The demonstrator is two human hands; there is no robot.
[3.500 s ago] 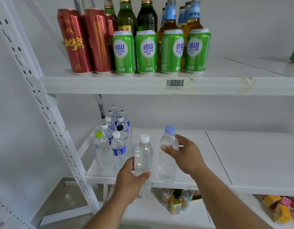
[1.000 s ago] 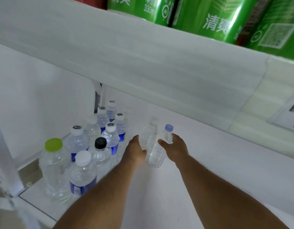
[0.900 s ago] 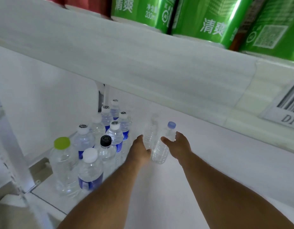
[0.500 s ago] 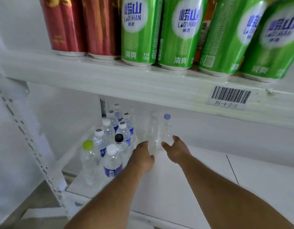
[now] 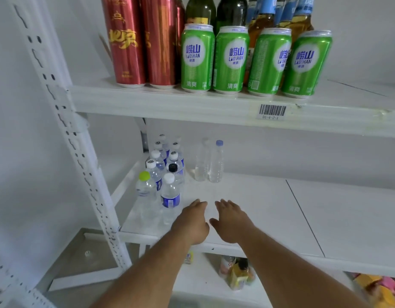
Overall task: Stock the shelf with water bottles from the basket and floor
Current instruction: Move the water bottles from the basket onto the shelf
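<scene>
- Two water bottles (image 5: 209,162) are stood upright, touching, near the shelf's (image 5: 247,203) back edge.
- Left hand (image 5: 193,221) and right hand (image 5: 231,221) are held open, empty, over its front edge.
- Bare shelf is seen rightward.

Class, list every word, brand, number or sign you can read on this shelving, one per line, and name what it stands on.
"崂山 LAOSHAN": brand on the green cans.
"清爽": low on the same green cans.
"D1-4-2-1": under the barcode label on the upper shelf edge, small, so uncertain.
Gold characters on the red cans: too stylised to read.
Water bottle labels: too small.
</scene>
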